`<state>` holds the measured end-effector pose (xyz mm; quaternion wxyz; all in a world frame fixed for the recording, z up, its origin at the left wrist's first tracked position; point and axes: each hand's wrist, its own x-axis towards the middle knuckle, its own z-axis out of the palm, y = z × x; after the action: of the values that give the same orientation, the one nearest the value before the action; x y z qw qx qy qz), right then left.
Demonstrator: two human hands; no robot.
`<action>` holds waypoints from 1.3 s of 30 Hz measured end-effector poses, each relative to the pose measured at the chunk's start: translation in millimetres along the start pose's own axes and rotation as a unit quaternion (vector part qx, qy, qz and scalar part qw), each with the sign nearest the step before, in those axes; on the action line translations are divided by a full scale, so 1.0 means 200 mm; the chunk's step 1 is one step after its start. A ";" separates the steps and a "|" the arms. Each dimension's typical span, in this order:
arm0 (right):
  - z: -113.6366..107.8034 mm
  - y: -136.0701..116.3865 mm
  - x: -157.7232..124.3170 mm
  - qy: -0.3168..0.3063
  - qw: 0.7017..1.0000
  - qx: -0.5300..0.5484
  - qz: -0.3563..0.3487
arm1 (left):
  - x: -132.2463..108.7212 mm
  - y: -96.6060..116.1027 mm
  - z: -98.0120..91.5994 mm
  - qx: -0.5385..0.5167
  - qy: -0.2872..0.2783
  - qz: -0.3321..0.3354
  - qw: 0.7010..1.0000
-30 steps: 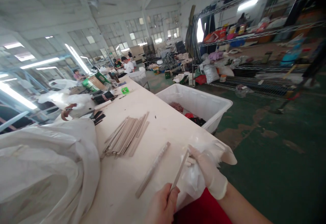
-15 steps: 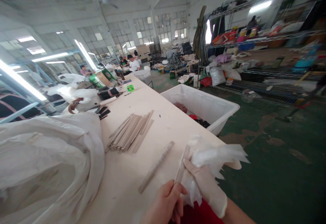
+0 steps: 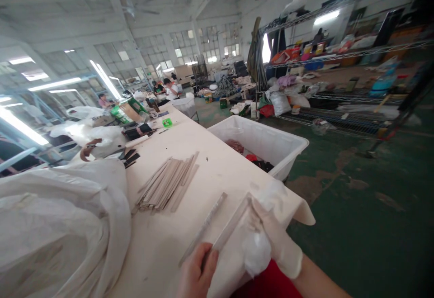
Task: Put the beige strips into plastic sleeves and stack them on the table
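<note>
A flat, pale grey strip (image 3: 233,223) slants between my hands above the near part of the table. My bare left hand (image 3: 200,268) pinches its lower end. My right hand (image 3: 271,232), in a white glove, grips round its upper end. Crumpled, translucent white film (image 3: 257,252) hangs beneath the right hand; whether those fingers also hold it I cannot tell. Just left of the held strip, another strip (image 3: 206,225) with a shiny, wrapped-looking surface lies on the table. A fanned pile of similar grey strips (image 3: 166,182) rests farther off.
The long white table (image 3: 183,137) runs away from me. White cloth or sheeting (image 3: 64,225) is heaped on its left. Beside the right edge stands a white plastic bin (image 3: 291,146) with fabric inside. Wire shelving (image 3: 339,103) is at the right; several people sit far back.
My left hand has moved left and down along the strip, so more of it shows between my hands. The film has bunched up under my right hand. The view has shifted slightly.
</note>
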<state>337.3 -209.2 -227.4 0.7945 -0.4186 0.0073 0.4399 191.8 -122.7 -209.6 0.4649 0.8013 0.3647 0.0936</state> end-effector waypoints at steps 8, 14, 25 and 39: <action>0.07 0.05 -0.03 0.021 0.991 0.108 0.078 | 0.02 0.01 0.07 0.040 0.027 0.030 0.998; 0.00 0.07 0.04 -0.011 0.979 0.152 0.136 | 0.00 0.00 0.09 0.062 0.023 0.032 0.997; -0.06 -0.11 0.02 -0.121 0.960 0.227 0.106 | 0.32 -0.09 -0.11 0.258 0.110 0.009 0.960; 0.00 -0.03 0.00 0.002 0.997 0.036 0.064 | 0.21 0.22 0.08 0.053 0.014 0.132 0.990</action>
<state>341.2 -210.5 -222.4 0.7793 -0.3889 0.0513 0.4887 251.0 -118.5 -191.1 0.4001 0.8648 0.2663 0.1456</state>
